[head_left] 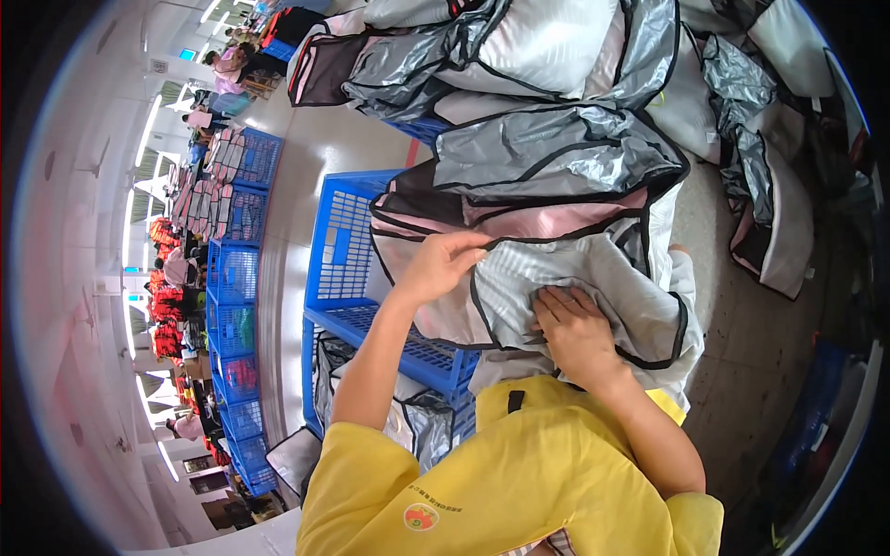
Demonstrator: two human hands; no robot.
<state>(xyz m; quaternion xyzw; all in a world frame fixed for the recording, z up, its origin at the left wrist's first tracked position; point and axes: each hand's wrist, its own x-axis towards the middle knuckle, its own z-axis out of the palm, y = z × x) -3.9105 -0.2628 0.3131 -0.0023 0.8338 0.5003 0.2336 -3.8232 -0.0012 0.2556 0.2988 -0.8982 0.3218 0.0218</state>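
Note:
Across my lap lies a soft sewn fabric piece [519, 287], white and pink with black bound edges and silver foil lining, which looks like an unfinished insulated bag. My left hand [440, 269] pinches its black-bound edge between thumb and fingers. Lower down and to the right, my right hand [577, 335] rests flat on the white cloth, fingers stretched out. The silver lining [556, 148] is folded back over the far part of the piece. Its underside is hidden.
Close on my left stand blue plastic crates [338, 241], the lower one holding more silver and white pieces [426, 426]. A heap of similar pieces [547, 42] lies ahead, with others at right [774, 213]. Stacked blue crates [232, 278] line the far left, with people beyond.

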